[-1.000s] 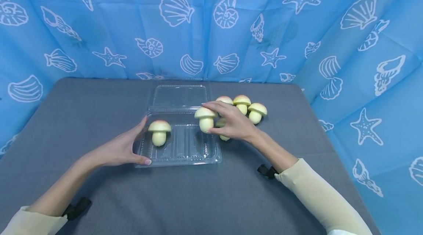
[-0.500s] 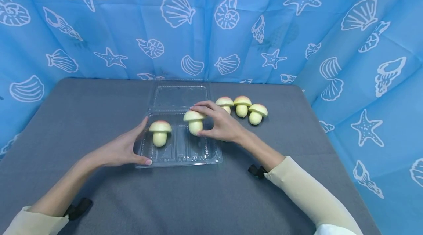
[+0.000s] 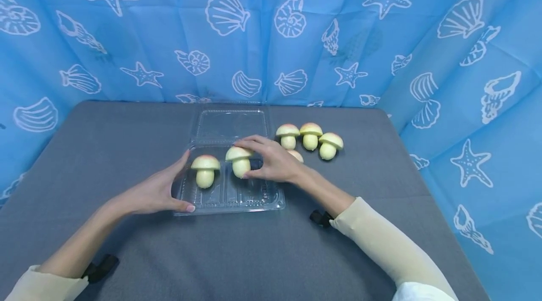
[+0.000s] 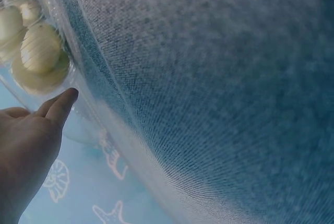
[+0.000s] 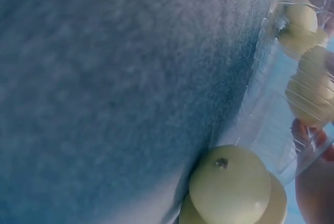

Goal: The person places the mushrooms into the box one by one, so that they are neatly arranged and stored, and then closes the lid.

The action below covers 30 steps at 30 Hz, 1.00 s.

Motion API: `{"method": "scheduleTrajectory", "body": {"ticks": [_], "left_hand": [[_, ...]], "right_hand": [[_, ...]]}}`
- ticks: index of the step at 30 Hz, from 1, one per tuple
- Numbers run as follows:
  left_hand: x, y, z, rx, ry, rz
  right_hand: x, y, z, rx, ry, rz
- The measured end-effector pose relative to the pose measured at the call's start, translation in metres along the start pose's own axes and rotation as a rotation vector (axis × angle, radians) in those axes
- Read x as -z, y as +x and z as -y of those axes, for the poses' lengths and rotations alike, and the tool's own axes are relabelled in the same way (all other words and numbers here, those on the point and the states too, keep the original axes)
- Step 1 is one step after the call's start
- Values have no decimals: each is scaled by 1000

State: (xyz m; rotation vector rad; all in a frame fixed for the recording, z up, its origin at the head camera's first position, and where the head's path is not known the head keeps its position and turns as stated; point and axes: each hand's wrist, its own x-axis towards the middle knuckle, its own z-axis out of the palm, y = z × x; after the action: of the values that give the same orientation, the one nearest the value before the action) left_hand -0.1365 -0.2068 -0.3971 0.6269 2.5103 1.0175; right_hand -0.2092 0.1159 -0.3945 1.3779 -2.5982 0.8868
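Note:
Just above the clear plastic clamshell box [image 3: 230,209], my right hand [image 3: 273,161] pinches a pale yellow toy mushroom [image 3: 240,162] with a reddish-tinged cap, fingers over the cap and thumb at the stem. To its left, another toy mushroom [image 3: 205,171] stands upright inside the box. My left hand [image 3: 158,189] rests against the box's left side, fingers extended along that edge and thumb at the front left corner. In the left wrist view, the straight fingers of the left hand [image 4: 39,140] touch the clear wall. The right wrist view shows the held mushroom [image 5: 310,91] through the plastic.
The clear lid [image 3: 230,123] lies folded back behind the box. Right of it, several toy mushrooms [image 3: 311,137] stand on the grey tablecloth [image 3: 237,258]; one mushroom [image 3: 295,155] is partly hidden by my right hand. A blue seashell curtain [image 3: 262,47] hangs behind the table.
My right hand has carried its mushroom left and slightly toward me, from the box's right edge to beside the standing mushroom. The left hand has stayed in place.

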Motion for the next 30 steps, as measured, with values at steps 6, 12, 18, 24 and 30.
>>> {"method": "scheduleTrajectory", "body": {"ticks": [6,12,18,24,30], "left_hand": [[-1,-1,0,-3,8,4],[-1,-1,0,0,9,-4],[1,0,0,-1,-2,-1],[0,0,0,0,-17,3],[-1,0,0,-8,-26,4]], "right_hand": [[-6,3,0,17,-40,36],[-10,8,3,18,-60,62],[-13,9,5,-31,-96,77],[-15,8,8,-82,-168,114],[-16,8,10,-82,-225,130]]}}
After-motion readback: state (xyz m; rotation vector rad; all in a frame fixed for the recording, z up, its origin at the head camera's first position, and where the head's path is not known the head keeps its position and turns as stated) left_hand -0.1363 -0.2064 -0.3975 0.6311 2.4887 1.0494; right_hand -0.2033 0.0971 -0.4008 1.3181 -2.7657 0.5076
